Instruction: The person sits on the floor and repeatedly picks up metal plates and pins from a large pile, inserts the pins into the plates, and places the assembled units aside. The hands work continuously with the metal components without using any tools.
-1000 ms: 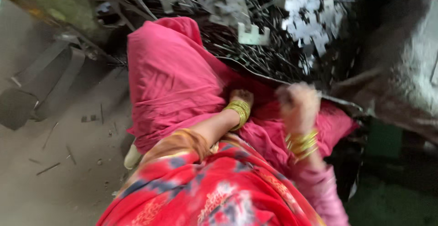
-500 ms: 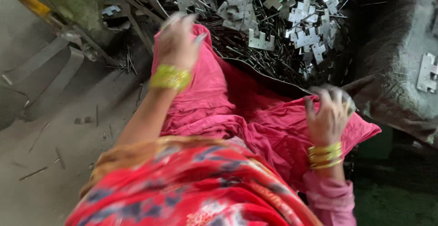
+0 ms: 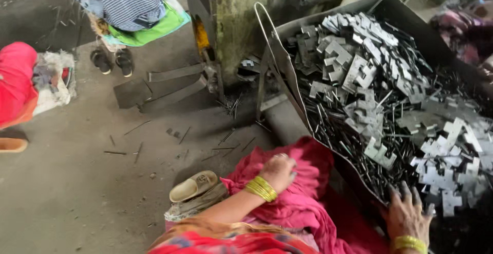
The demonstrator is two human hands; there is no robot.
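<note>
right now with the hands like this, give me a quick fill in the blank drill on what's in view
1. The left hand rests on a crumpled ____ cloth.
2. The right hand reaches into a tray heaped with flat ____ pieces.
3. Each wrist wears ____ bangles.
4. A tan ____ lies on the floor beside the left forearm.

Missing words: pink; metal; yellow; shoe
</note>
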